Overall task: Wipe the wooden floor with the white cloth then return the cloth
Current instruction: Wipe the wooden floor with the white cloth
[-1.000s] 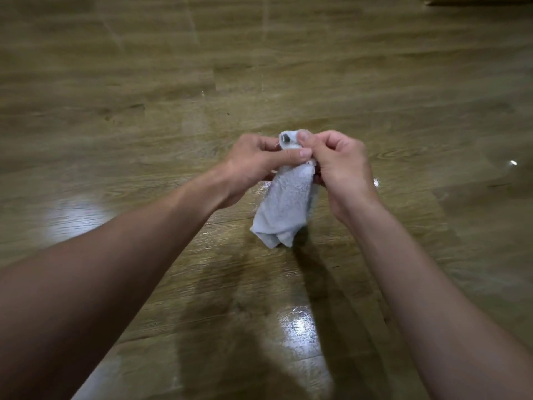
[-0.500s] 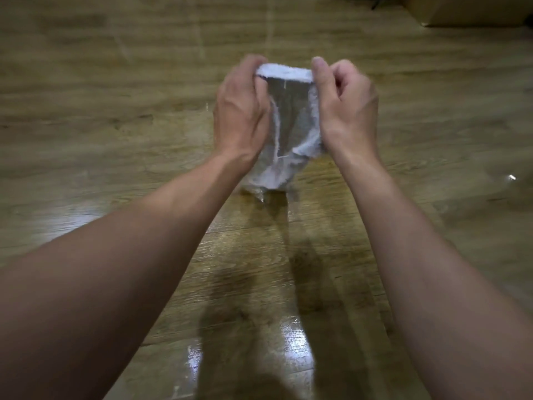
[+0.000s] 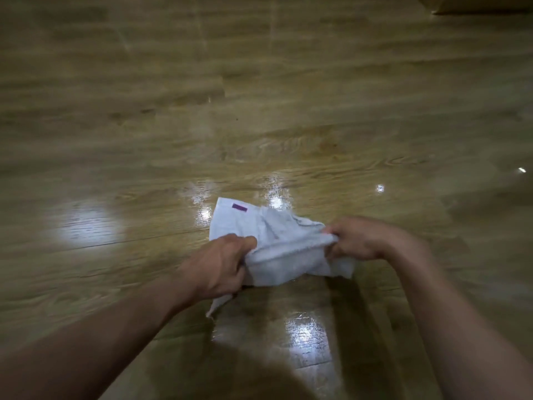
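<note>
The white cloth (image 3: 277, 241), with a small purple tag near its far left corner, is spread low over the glossy wooden floor (image 3: 259, 96) at centre. My left hand (image 3: 222, 264) grips its near left edge with curled fingers. My right hand (image 3: 363, 238) pinches the cloth's right edge. Between my hands the near edge is stretched and folded. A thin corner of the cloth hangs below my left hand.
Wet, shiny patches reflect light on the planks around and in front of the cloth. A brown box or piece of furniture (image 3: 484, 4) sits at the far right top edge. Bare floor lies on all other sides.
Both hands have come down from chest height with the cloth and moved apart. The cloth, held up bunched before, is now spread out low over the floor.
</note>
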The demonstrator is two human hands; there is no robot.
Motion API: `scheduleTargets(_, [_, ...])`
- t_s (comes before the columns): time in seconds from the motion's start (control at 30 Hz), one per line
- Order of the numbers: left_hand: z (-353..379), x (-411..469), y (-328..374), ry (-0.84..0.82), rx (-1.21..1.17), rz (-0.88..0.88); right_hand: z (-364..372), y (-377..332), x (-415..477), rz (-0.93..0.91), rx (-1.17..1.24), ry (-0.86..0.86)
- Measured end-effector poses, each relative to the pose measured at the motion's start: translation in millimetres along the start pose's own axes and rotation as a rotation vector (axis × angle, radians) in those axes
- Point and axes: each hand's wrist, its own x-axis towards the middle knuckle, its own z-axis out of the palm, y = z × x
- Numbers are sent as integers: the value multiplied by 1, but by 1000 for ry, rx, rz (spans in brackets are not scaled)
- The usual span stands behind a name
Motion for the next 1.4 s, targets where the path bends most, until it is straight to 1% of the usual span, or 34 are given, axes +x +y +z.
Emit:
scheduleTargets(0.03, [-3, 7, -6, 11, -2, -41, -6, 2, 4, -10, 23, 66])
scheduleTargets(0.1, [-15, 28, -20, 119, 38, -146, -19, 3, 19, -19, 91, 232])
scheduleTargets(0.17, [-30, 47, -36, 216, 141, -294, -26, -2, 44, 36, 141, 406])
scheduleTargets(0.23, [-36, 60, -52, 229, 258, -450, -22, -12, 67, 147, 70, 538])
scheduleTargets(0.27, [-35, 63, -57, 201, 260, -530, -15, -16, 74, 175, 30, 575])
scheduleTargets(0.3, [-30, 64, -59, 153, 204, -610, -5, -19, 79, 171, 24, 589])
scheduleTargets(0.33, [-20, 65, -60, 97, 93, -687, 8, -21, 81, 156, 42, 572])
scheduleTargets(0.4, [6, 57, -48, 22, -177, -803, 39, -23, 82, 168, 61, 485])
scheduleTargets(0.43, [17, 52, -41, 50, -287, -824, 54, -23, 83, 187, 44, 472])
scheduleTargets(0.47, [23, 48, -35, 121, -367, -840, 66, -22, 83, 192, 16, 496])
scheduleTargets(0.53, [21, 46, -22, 307, -444, -817, 76, -19, 85, 170, 10, 575])
scheduleTargets(0.57, [16, 49, -14, 390, -450, -752, 77, -18, 87, 159, 66, 627])
scheduleTargets(0.63, [1, 62, 13, 483, -469, -559, 74, -13, 88, 159, 334, 787])
scheduleTargets(0.67, [-4, 69, 30, 475, -536, -460, 69, -10, 85, 172, 504, 901])
scheduleTargets(0.73, [-7, 81, 63, 355, -765, -360, 57, -6, 74, 184, 782, 1172])
scheduleTargets(0.77, [-4, 86, 70, 328, -812, -355, 51, -8, 69, 180, 827, 1294])
scheduleTargets(0.8, [-1, 91, 71, 323, -791, -371, 46, -13, 65, 157, 815, 1366])
scheduleTargets(0.83, [1, 93, 67, 333, -693, -381, 44, -19, 64, 89, 766, 1370])
scheduleTargets(0.87, [3, 93, 59, 344, -540, -369, 45, -26, 66, 0, 680, 1295])
scheduleTargets(0.9, [5, 90, 49, 338, -378, -340, 53, -31, 71, -62, 563, 1140])
scheduleTargets(0.93, [8, 86, 40, 309, -249, -307, 67, -32, 77, -69, 395, 961])
scheduleTargets(0.97, [11, 81, 31, 250, -141, -296, 84, -27, 83, -58, 183, 826])
scheduleTargets(1.0, [14, 74, 22, 176, -77, -324, 100, -16, 86, -61, -18, 749])
scheduleTargets(1.03, [15, 66, 13, 118, -40, -351, 110, -3, 88, -81, -150, 713])
scheduleTargets(1.07, [17, 59, 2, 57, 10, -366, 113, 11, 85, -106, -203, 691])
scheduleTargets(1.13, [20, 48, -16, -115, 194, -325, 117, 48, 71, -122, -245, 705])
scheduleTargets(1.17, [22, 43, -24, -196, 278, -277, 117, 69, 62, -66, -251, 732])
scheduleTargets(1.2, [24, 38, -29, -262, 332, -244, 115, 91, 52, 31, -234, 751])
scheduleTargets(1.27, [26, 33, -30, -342, 386, -256, 103, 118, 41, 297, -79, 797])
scheduleTargets(1.33, [30, 36, -26, -353, 392, -262, 89, 115, 53, 604, 100, 761])
scheduleTargets(1.37, [31, 38, -26, -343, 399, -260, 84, 100, 66, 675, 140, 741])
scheduleTargets(1.4, [30, 40, -27, -327, 412, -249, 83, 79, 77, 669, 144, 721])
